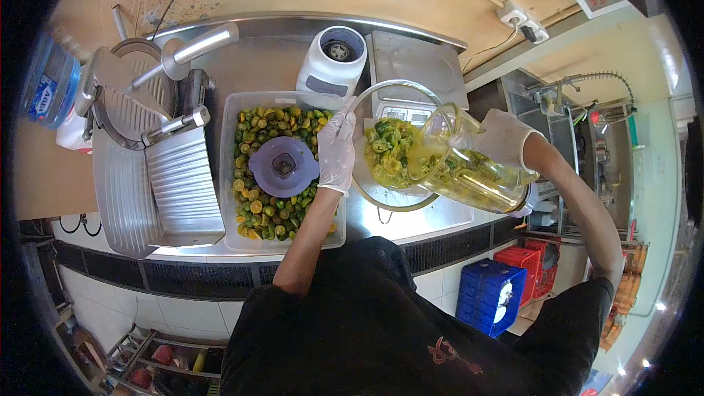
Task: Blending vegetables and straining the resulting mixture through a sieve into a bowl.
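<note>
My gloved left hand [336,146] grips the left side of a round metal-rimmed strainer [397,83]. In my gloved right hand [498,137] is a clear blender jar [473,176], tipped on its side with its mouth over the strainer. Crushed green citrus pulp [388,148] lies in the strainer, and more pulp and yellowish liquid fill part of the jar. Left of the strainer, a clear plastic tub [230,176] holds many cut small green and orange citrus fruits [264,121]. A purple round plastic lid [284,167] rests on the fruit. What lies beneath the strainer is partly hidden.
A white blender base [333,63] stands behind the tub. Beside it is a flat-topped digital scale [418,66]. A metal slicer [154,137] occupies the counter's left side, near a large water bottle [52,85]. A sink [536,104] and blue crate [489,294] are to the right.
</note>
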The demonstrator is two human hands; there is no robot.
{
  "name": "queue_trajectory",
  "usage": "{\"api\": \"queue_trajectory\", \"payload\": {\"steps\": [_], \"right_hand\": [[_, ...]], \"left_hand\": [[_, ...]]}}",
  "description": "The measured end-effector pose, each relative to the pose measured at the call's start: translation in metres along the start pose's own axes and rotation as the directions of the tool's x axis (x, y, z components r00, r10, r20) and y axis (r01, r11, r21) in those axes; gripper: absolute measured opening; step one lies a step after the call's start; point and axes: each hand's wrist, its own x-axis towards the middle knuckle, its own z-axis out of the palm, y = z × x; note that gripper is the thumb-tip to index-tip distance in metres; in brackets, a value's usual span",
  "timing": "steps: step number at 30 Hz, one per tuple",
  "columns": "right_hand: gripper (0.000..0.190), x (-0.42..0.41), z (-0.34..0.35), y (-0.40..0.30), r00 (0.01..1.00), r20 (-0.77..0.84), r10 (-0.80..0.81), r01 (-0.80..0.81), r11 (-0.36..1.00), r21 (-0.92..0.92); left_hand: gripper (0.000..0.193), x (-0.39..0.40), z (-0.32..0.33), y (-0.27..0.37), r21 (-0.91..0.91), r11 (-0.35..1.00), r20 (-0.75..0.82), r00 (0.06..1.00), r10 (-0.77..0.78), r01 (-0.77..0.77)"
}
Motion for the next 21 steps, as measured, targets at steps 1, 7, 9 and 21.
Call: {"api": "queue_trajectory", "payload": {"steps": [1, 7, 9, 21], "right_hand": [[0.082, 0.001, 0.0, -0.001, 1.0, 0.001, -0.002, 0.002, 1.0, -0.001], [0.082, 0.003, -0.002, -0.005, 0.998, 0.041, 0.047, -0.047, 0.999, -0.011], [0.082, 0.005, 0.0, -0.002, 0.999, 0.045, 0.024, -0.023, 0.999, -0.034], [0.09, 0.012, -0.008, -0.014, 0.974, 0.171, 0.152, -0.131, 0.983, -0.125]], "left_hand": [[0.038, 0.001, -0.001, -0.002, -0.001, 1.0, -0.004, 1.0, 0.008, -0.008], [0.038, -0.004, 0.002, 0.006, 0.039, 0.999, -0.041, 0.999, -0.008, 0.009], [0.037, -0.002, 0.0, 0.002, 0.02, 1.0, -0.042, 0.999, -0.009, 0.01], [0.037, -0.003, 0.002, 0.004, -0.026, 0.999, -0.042, 0.999, -0.022, 0.021]]}}
